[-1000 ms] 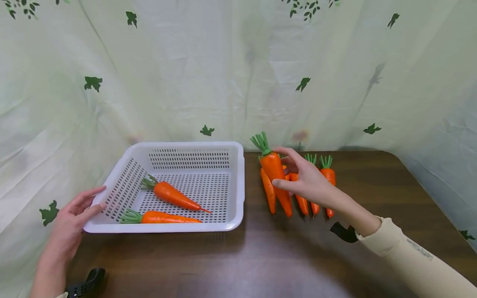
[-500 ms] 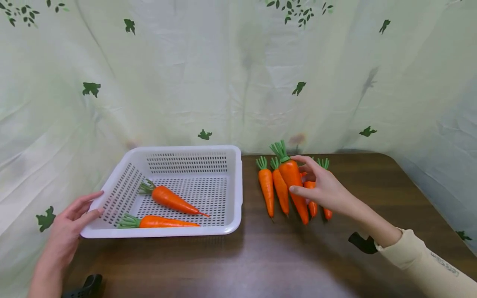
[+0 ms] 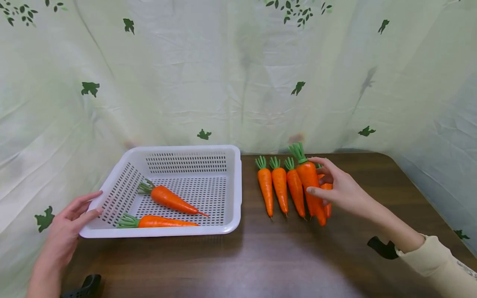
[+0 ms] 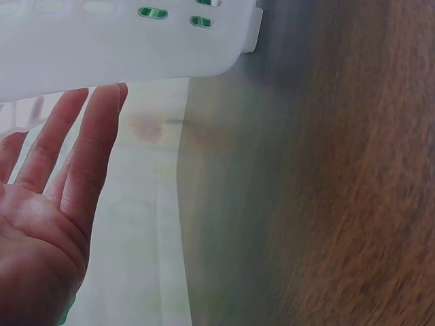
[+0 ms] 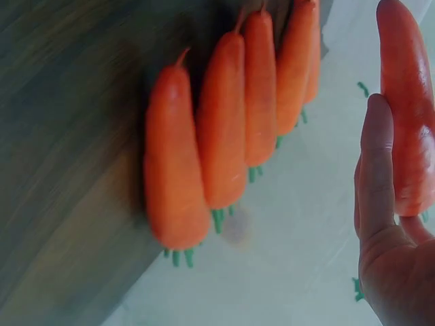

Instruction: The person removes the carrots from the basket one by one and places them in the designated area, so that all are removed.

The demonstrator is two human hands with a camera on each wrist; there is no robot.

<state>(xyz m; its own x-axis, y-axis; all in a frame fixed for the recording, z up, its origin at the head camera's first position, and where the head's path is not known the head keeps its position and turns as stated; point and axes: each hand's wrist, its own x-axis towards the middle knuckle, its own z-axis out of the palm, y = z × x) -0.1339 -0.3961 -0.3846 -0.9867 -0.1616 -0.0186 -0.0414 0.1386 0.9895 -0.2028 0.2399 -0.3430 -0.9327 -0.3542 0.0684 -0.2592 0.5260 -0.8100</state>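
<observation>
My right hand [image 3: 344,192] pinches an orange carrot [image 3: 309,178] with a green top between thumb and fingers. That carrot hangs over the right part of a row of carrots [image 3: 279,190] on the table, hiding some of them in the head view. In the right wrist view the held carrot [image 5: 411,115] stands apart from the lying ones [image 5: 173,163]. My left hand [image 3: 61,231] touches the left rim of a white perforated basket [image 3: 160,233] with extended fingers. Inside the basket lie two carrots, one slanted [image 3: 173,200] and one along the front wall [image 3: 164,221].
The dark wooden table [image 3: 261,265] carries basket and carrots side by side. Behind it hangs a pale curtain [image 3: 208,82] printed with green leaves, which also runs along both sides. Each wrist wears a black strap [image 3: 381,248].
My right hand has carried the carrot rightward over the row, uncovering the carrots at its left end. The left hand stays at the basket rim, and the head view has shifted slightly.
</observation>
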